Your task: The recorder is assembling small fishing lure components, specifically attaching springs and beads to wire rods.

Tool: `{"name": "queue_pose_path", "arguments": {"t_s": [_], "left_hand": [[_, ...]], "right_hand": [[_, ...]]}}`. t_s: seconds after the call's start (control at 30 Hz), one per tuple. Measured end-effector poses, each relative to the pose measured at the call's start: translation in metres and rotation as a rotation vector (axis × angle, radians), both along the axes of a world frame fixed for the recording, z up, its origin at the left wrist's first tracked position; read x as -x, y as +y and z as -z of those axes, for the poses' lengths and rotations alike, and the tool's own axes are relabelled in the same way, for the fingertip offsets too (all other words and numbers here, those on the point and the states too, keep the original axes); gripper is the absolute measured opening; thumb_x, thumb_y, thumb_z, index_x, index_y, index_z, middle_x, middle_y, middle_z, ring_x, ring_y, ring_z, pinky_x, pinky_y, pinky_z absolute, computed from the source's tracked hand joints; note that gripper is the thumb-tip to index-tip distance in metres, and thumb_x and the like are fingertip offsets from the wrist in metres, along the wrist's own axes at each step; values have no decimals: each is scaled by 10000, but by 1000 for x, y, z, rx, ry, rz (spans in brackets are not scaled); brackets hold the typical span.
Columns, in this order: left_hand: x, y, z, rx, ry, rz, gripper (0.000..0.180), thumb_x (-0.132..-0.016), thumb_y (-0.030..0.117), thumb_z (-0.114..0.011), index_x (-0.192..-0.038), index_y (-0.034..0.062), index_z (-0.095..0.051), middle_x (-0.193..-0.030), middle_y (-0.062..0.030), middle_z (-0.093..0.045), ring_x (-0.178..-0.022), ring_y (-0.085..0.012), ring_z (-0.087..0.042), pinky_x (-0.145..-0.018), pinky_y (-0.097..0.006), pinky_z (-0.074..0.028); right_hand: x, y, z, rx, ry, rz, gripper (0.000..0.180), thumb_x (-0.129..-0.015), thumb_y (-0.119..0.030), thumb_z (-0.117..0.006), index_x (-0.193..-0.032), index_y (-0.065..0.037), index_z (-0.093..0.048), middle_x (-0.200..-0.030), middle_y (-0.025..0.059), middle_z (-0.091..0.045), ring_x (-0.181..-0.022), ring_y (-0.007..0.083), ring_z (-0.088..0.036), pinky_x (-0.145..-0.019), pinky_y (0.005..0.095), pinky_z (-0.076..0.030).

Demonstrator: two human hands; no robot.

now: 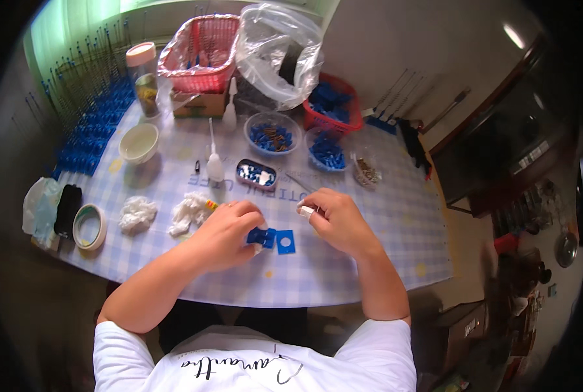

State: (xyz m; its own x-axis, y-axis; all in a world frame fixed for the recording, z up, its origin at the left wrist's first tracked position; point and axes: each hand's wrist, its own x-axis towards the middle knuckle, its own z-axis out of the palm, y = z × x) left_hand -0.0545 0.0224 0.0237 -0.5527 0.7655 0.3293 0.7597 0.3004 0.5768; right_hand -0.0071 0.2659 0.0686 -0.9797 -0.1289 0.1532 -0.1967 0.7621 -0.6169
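My left hand [229, 228] is closed around a small blue plastic part [261, 236] near the front middle of the table. Right beside that part lies a flat blue square plate [283, 251] with a round hole. My right hand [337, 219] is closed, thumb and fingers together, with white wrapping on a fingertip. A slim metal tool like tweezers [299, 182] sticks out from it, pointing away from me; the grip itself is partly hidden. Beyond my hands sits an oval tin [257, 185] of small white and blue pieces.
Bowls of blue parts [272, 151] and a red basket [349, 125] stand farther back. Squeeze bottles [215, 168], a white bowl [139, 159], crumpled tissue [138, 215] and a tape roll [102, 230] lie leftward. Several blue pieces with upright rods [92, 130] line the far left edge.
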Motion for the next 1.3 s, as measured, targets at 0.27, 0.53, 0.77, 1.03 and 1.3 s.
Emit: {"name": "queue_pose_path", "arguments": {"t_s": [0.27, 0.53, 0.77, 1.03, 1.3], "left_hand": [[-3, -2, -1, 66, 59, 73, 369, -677, 36, -671, -1045, 62, -656, -1086, -100, -613, -1007, -303, -571, -890, -386, -441], [-14, 1, -12, 297, 212, 18, 454, -688, 2, -628, -1137, 69, -623, -1168, -117, -595, -1024, -304, -569, -896, -398, -434], [-24, 9, -29, 299, 84, -6, 537, -712, 107, -690, -1224, 21, -554, -1110, -144, -589, -974, -334, -584, -859, -415, -463], [-21, 8, -8, 249, 80, -74, 469, -711, 188, -732, -1128, 9, -613, -1023, -144, -587, -909, -329, -588, -820, -395, -488], [-19, 6, 0, 53, 158, -72, 352, -657, 133, -731, -970, 16, -619, -911, -138, -581, -847, -328, -586, -768, -413, -494]], "right_hand": [[16, 42, -15, 96, 104, 419, 165, -809, -113, -664, -925, 1, -692, -797, 134, -667, -679, 210, -616, -636, 314, -479], [68, 68, -18, -174, 10, 364, 193, -771, -119, -667, -910, 12, -696, -701, 127, -647, -619, 183, -588, -593, 323, -458], [127, 75, -21, -647, -205, 343, 245, -657, -160, -725, -873, -45, -730, -861, 194, -691, -839, 327, -676, -755, 404, -529], [140, 53, -16, -810, -384, 391, 390, -689, -128, -640, -1060, -18, -691, -1108, 193, -670, -1049, 331, -646, -894, 423, -515], [113, 61, -36, -453, -223, 412, 340, -641, -190, -699, -890, 42, -700, -888, 225, -687, -829, 317, -679, -744, 371, -534]]}}
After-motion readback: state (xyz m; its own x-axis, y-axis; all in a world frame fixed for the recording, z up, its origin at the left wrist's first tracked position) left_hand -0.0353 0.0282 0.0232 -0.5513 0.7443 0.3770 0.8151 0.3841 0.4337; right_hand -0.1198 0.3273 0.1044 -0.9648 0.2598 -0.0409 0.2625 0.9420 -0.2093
